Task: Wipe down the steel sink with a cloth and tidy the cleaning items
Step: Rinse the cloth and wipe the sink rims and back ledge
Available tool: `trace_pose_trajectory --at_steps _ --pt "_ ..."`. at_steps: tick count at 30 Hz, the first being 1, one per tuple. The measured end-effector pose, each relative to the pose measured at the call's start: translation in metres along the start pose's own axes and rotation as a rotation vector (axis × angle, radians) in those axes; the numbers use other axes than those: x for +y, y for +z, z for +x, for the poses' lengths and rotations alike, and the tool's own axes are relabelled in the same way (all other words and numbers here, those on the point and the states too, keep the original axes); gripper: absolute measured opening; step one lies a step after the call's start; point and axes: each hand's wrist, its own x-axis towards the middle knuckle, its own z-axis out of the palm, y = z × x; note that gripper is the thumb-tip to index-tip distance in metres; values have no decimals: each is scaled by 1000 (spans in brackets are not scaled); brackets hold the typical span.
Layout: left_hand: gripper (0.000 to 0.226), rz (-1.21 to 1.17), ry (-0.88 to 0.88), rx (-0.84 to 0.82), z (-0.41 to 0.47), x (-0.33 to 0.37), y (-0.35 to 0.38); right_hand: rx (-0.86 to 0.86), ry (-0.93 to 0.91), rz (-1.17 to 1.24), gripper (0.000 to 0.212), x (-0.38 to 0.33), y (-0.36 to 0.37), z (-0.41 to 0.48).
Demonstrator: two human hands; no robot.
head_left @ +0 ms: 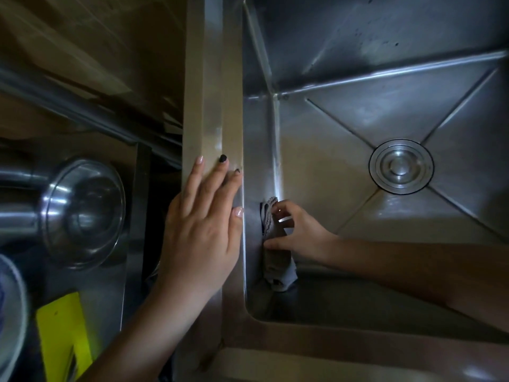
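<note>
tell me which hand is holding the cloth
The right hand, inside the steel sink, grips the crumpled grey cloth against its side wall; the left hand rests flat on the sink's rim, holding nothing.

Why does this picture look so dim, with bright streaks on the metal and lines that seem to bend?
Head view: dim light overall, darkest at the left around the bowl; bright glare streaks the sink wall above the cloth and glints on the drain; the wide lens bends the sink's straight edges.
</note>
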Motion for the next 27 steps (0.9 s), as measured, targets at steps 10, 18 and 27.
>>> trace_pose_trajectory --at_steps 10,18,27 --pt "46 6 -16 -20 -1 1 -2 -145 -122 236 49 -56 -5 -52" --pt "47 20 -6 -21 -1 1 -1 -37 -302 14 63 -62 1 -59" --pt "46 12 -15 -20 -1 1 -1 -35 -318 -15 62 -35 0 -36"
